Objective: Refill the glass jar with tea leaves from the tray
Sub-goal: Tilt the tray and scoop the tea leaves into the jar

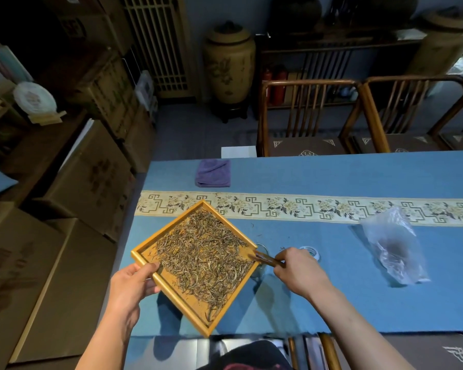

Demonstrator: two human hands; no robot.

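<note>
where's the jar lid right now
In the head view the lid lies on the blue tablecloth just past the right hand, between the tray and the plastic bag.

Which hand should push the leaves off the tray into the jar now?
Right. The right hand already grips the wooden scoop at the tray corner over the glass jar. The left hand holds the tray's opposite edge.

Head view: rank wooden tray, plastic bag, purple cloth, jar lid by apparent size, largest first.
1. wooden tray, held up nearer the camera, so it may look bigger than it is
2. plastic bag
3. purple cloth, farther back, so its rank against the bag is unsure
4. jar lid, clearly smallest
</note>
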